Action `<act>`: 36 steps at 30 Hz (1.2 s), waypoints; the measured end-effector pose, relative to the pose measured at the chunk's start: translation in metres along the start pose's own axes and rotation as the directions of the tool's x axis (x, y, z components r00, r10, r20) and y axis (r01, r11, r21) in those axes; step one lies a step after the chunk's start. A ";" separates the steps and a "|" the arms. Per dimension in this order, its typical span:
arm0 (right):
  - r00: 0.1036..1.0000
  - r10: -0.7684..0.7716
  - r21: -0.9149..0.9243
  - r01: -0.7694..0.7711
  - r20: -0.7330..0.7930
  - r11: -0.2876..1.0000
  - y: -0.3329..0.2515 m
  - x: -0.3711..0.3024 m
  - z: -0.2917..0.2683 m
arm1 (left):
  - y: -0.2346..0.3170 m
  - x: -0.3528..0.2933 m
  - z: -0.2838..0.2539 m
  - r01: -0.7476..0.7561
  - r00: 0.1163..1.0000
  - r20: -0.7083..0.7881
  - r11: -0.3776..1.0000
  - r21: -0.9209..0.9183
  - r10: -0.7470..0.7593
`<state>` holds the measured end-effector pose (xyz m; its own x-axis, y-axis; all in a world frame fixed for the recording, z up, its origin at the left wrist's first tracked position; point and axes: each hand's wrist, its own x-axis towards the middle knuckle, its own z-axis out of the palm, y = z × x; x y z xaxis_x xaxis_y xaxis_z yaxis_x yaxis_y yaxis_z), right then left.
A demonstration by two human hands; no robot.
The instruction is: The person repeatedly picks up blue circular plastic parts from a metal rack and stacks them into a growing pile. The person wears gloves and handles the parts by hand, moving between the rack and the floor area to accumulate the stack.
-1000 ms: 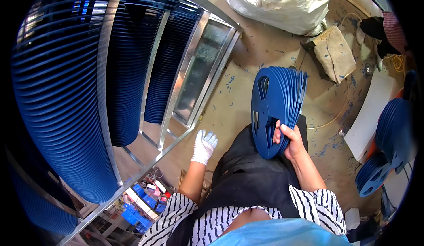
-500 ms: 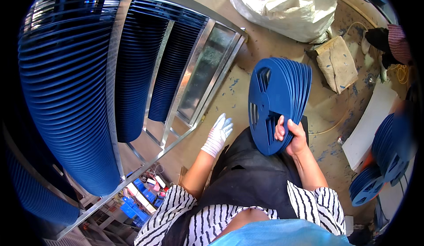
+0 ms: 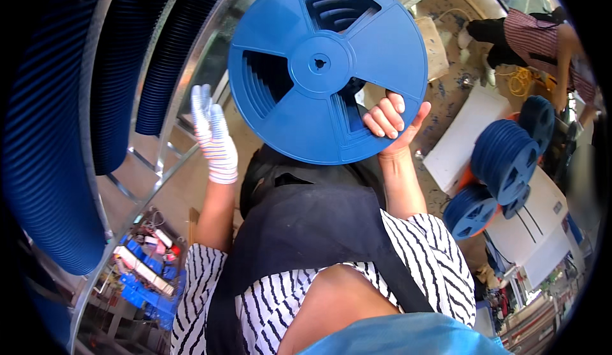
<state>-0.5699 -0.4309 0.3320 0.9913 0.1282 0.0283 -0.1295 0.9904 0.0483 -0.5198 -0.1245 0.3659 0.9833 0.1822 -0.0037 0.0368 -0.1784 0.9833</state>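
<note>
Fingers (image 3: 382,116) of the bare right hand (image 3: 394,122) curl over the lower right rim of a stack of blue reels (image 3: 327,67), clamped on it with the thumb behind, so the stack stands upright and faces the camera just above the fingers. Its front reel is a round blue plastic disc with a small centre hub and three wedge-shaped cut-outs, through which the ribbed edges of the reels behind show. To the left of those fingers, apart from the stack, the gloved left hand (image 3: 213,135) is raised with its fingers straight, together and holding nothing; open air lies between it and the reel's left rim. Further left, close beside the glove, a metal rack (image 3: 167,132) holds long rows of blue reels on edge. To the right of the fingers, well apart, more blue reel stacks (image 3: 507,157) sit on white sheets, near another person (image 3: 542,33).
</note>
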 end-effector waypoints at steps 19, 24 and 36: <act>0.993 0.086 -0.199 -0.100 -0.080 0.975 0.054 -0.013 0.045 | 0.025 -0.031 0.050 -0.297 0.900 0.436 0.735 0.609 0.002; 0.963 0.114 -0.456 -0.218 -0.244 0.863 0.079 -0.019 0.064 | -0.011 -0.042 0.051 0.100 0.918 0.357 0.971 0.216 -0.173; 0.931 -0.060 -0.420 -0.104 -0.359 0.902 0.032 -0.025 0.048 | -0.012 -0.050 -0.029 0.662 0.746 0.664 -0.170 -0.730 0.054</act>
<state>-0.6000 -0.4054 0.3809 0.9389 0.0781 -0.3351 -0.2102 0.9012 -0.3789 -0.5749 -0.1035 0.3599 0.8536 -0.5161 -0.0705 0.5148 0.8565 -0.0371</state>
